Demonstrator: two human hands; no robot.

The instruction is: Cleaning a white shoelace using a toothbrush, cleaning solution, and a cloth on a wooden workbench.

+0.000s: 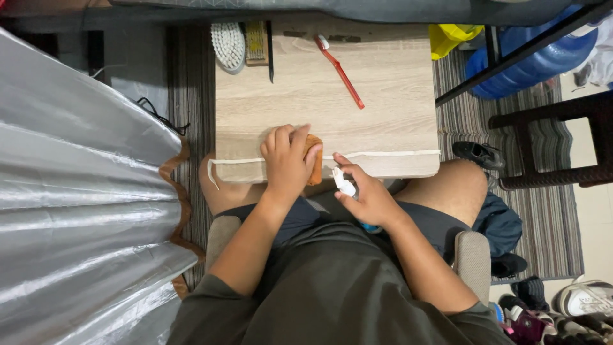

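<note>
My left hand [286, 161] presses down on an orange-brown sponge-like block [314, 160] at the near edge of a small light wooden table [383, 89]. A white shoelace [396, 154] lies stretched along that near edge. My right hand [365, 195] holds a small white spray bottle [345, 184] with a blue base, its nozzle pointing toward the block. My hands are a few centimetres apart, above my lap.
At the table's far edge lie a red toothbrush [340, 70], a white-bristled brush [228, 45], a wooden brush [257, 42] and a thin black tool [271, 51]. Silver fabric [70, 204] at left. Blue water jugs [536, 57], dark stool [555, 140], shoes [479, 153] at right.
</note>
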